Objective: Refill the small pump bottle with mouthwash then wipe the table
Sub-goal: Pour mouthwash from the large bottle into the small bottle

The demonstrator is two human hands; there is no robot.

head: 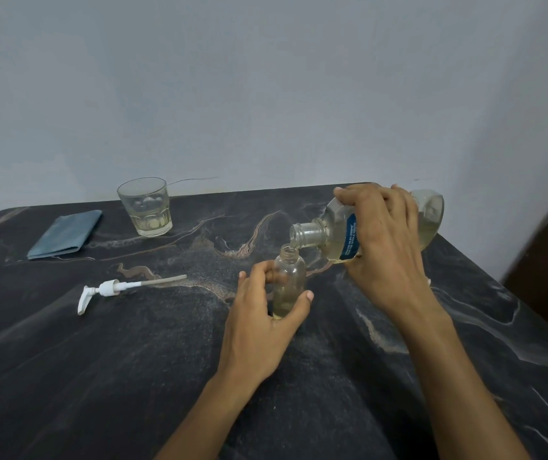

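Small pump bottle (288, 283), uncapped and upright at centre frame, gripped by our left hand (259, 322). Our right hand (386, 237) clasps the tilted mouthwash bottle (335, 232), its mouth just above the small neck. Pump head (106, 289) lies left; folded blue cloth (65, 234) and glass (145, 206) at upper left on the table (133, 376).

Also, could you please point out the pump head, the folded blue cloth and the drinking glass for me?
pump head (110, 288): head view, on its white collar.
folded blue cloth (65, 234): head view, middle of its top face.
drinking glass (146, 207): head view, on its front wall.
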